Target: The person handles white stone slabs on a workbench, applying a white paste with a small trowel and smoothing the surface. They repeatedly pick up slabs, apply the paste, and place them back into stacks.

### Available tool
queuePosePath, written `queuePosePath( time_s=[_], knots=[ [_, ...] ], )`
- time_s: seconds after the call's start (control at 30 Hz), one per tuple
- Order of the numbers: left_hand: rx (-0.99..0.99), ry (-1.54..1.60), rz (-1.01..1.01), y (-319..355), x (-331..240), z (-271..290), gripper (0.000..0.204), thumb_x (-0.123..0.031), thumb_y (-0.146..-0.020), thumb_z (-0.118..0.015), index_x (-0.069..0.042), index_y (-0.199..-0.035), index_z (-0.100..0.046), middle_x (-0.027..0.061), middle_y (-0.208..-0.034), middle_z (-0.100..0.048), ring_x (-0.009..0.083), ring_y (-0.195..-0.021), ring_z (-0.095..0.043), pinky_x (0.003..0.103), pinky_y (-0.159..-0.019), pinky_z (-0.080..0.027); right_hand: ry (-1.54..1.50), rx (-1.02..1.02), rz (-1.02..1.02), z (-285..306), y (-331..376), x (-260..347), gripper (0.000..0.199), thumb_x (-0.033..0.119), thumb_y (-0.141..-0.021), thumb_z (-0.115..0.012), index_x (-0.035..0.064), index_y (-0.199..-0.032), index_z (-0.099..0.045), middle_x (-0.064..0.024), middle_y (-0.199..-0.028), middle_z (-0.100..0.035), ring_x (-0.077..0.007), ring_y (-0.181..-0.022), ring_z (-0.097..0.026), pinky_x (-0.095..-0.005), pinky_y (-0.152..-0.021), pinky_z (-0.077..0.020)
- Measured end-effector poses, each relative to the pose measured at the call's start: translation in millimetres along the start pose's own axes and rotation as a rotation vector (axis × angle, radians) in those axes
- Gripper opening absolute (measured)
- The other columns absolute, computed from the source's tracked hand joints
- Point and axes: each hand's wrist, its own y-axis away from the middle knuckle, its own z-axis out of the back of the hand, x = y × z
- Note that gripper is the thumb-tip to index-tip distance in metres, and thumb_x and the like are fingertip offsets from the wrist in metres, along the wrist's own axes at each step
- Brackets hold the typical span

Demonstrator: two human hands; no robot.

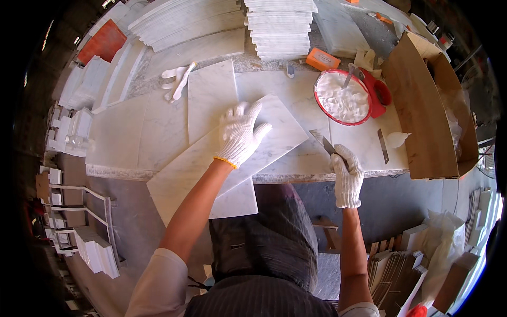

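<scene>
1. While it carries everything in use, the table (132, 137) is a pale stone-topped surface, with stacks of white marble tiles (280, 26) at its far edge and a brown cardboard box (422, 121) standing at its right end.
2. Lying slantwise across the near edge, a long marble slab (185, 177) overhangs the table toward the person, resting partly on a second slab (211, 98) that lies square beneath it.
3. A red-rimmed bowl of white paste (342, 98) sits to the right, well apart from the slanted slab, with a tool handle sticking out of it.
4. The left hand (238, 134), in a white knit glove, is spread flat with fingers splayed, pressing on the upper end of the slanted slab; it grips nothing.
5. The right hand (346, 169), also gloved, is closed around the handle of a putty knife (323, 141), whose blade points toward the slab's right corner, just beside it.
6. Judging from this, the step in hand is steadying the slab for work at its edge; the next move likely calls for bringing the blade to that edge while the left palm holds the slab from sliding.
</scene>
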Motion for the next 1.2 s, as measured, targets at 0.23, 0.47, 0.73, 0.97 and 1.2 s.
queuePosePath(
  time_s=[0.23,0.47,0.73,0.97,1.2],
  knots=[
    [-0.037,0.018,-0.142,18,-5,-7,0.069,-0.049,-0.080,-0.069,-0.012,-0.135,-0.051,0.0180,-0.140,-0.046,0.0387,-0.126,-0.043,0.052,-0.108,-0.029,0.130,0.307,-0.064,-27,-52,20,0.024,0.007,-0.091,-0.061,-0.0004,-0.114,-0.067,0.0001,-0.089,-0.063,-0.0076,-0.076,-0.054,-0.0228,-0.070,-0.0466],
    [0.141,0.033,-0.220,57,-18,8,0.088,-0.054,-0.073,-0.073,-0.007,-0.141,-0.045,0.0174,-0.147,-0.039,0.0365,-0.138,-0.033,0.056,-0.115,-0.020,0.298,0.534,0.014,-34,-77,13,0.024,0.004,-0.090,-0.058,0.0004,-0.112,-0.068,-0.0096,-0.089,-0.065,-0.0170,-0.078,-0.058,-0.0296,-0.074,-0.0481],
    [0.153,0.041,-0.197,55,-18,4,0.083,-0.045,-0.073,-0.076,-0.004,-0.138,-0.047,0.0187,-0.147,-0.040,0.0390,-0.138,-0.032,0.056,-0.115,-0.020,0.395,0.560,0.168,-34,-77,14,0.024,0.006,-0.088,-0.061,0.0037,-0.110,-0.069,-0.0130,-0.089,-0.064,-0.0234,-0.080,-0.061,-0.0325,-0.074,-0.0483],
    [0.152,0.078,-0.184,53,-18,5,0.080,-0.042,-0.073,-0.076,-0.003,-0.137,-0.049,0.0185,-0.146,-0.041,0.0392,-0.138,-0.033,0.056,-0.115,-0.020,0.453,0.470,0.240,-38,-65,17,0.023,0.006,-0.089,-0.059,0.0047,-0.110,-0.069,-0.0169,-0.090,-0.064,-0.0310,-0.080,-0.062,-0.0357,-0.074,-0.0494],
    [0.167,0.081,-0.179,52,-18,7,0.080,-0.042,-0.073,-0.076,-0.003,-0.137,-0.048,0.0185,-0.146,-0.041,0.0394,-0.137,-0.034,0.056,-0.115,-0.021,0.563,0.355,0.297,-43,-53,15,0.023,0.005,-0.089,-0.058,0.0057,-0.110,-0.068,-0.0181,-0.085,-0.063,-0.0336,-0.077,-0.062,-0.0369,-0.070,-0.0494]
  ],
)
